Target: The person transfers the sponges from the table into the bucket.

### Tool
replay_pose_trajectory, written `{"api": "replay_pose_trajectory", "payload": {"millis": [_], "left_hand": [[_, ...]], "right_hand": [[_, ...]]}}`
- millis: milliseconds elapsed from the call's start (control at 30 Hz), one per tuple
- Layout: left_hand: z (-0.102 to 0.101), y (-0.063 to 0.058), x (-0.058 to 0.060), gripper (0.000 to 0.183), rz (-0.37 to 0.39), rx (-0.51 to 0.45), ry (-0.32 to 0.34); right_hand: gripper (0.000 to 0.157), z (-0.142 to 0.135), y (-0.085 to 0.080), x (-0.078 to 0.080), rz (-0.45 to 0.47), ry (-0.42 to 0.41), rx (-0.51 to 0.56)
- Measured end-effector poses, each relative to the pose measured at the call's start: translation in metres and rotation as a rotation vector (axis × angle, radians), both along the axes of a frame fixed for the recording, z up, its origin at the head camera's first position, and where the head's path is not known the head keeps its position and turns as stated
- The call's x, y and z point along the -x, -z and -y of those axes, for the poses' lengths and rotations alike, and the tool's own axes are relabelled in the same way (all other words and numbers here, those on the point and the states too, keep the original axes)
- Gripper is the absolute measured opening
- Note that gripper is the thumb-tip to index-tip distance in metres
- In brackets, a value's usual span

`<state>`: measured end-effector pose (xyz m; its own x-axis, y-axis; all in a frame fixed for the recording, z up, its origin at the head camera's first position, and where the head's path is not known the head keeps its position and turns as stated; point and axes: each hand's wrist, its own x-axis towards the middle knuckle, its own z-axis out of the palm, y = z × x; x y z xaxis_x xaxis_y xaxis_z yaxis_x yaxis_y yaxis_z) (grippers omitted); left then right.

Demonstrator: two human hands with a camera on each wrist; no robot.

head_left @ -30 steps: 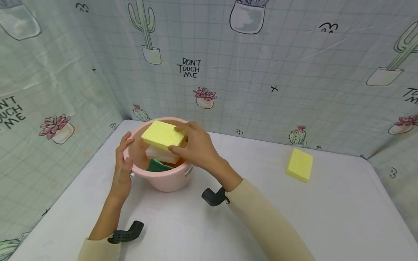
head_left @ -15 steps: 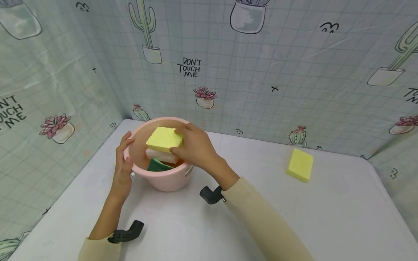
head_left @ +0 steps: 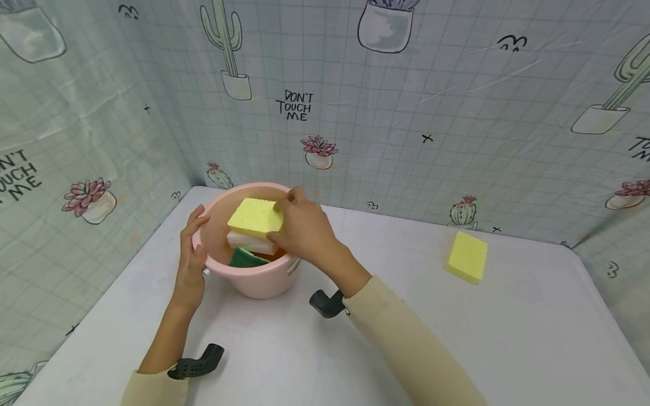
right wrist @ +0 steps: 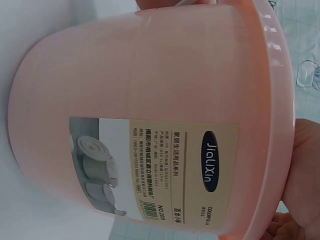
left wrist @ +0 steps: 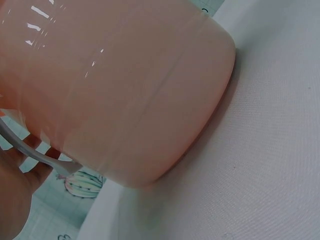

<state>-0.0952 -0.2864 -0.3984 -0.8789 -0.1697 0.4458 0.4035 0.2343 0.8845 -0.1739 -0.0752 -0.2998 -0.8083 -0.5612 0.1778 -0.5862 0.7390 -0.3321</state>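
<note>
A pink bucket [head_left: 261, 282] stands on the table's left side, a paper label [right wrist: 165, 175] on its wall in the right wrist view. My left hand [head_left: 190, 265] grips its left rim, fingertips over the edge; the grey handle [left wrist: 35, 152] shows beside those fingers in the left wrist view. Inside the bucket, my right hand [head_left: 307, 228] holds a yellow sponge [head_left: 254, 217] by its right end, thumb in front and fingers behind. The sponge sits right over a white block [head_left: 251, 243]. A green scouring pad [head_left: 245, 258] lies nearer the front rim.
Another yellow sponge [head_left: 466, 256] lies at the right rear of the white table [head_left: 406, 316]. Patterned cloth [head_left: 386, 113] hangs close behind the bucket and along the left side. Each wrist wears a black camera mount [head_left: 198, 363].
My right hand has lowered the yellow sponge and drawn it slightly right, down onto the white block. In the last half second it has barely moved. My left hand stays on the rim.
</note>
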Motion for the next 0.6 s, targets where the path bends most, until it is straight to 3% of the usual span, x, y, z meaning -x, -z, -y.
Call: {"api": "replay_pose_trajectory", "payload": {"millis": [300, 467, 600], "left_hand": [[0.0000, 0.0012, 0.0004, 0.052, 0.007, 0.010, -0.016], [-0.0004, 0.0007, 0.0005, 0.053, 0.009, 0.010, -0.014], [-0.0005, -0.0006, 0.0005, 0.053, 0.006, 0.010, -0.011]], "right_hand": [[0.024, -0.0007, -0.0023, -0.0005, -0.002, -0.020, -0.077], [0.012, -0.0030, -0.0037, 0.0007, -0.026, -0.080, -0.068], [0.018, -0.0058, -0.0051, 0.0022, -0.060, -0.150, -0.027]]}}
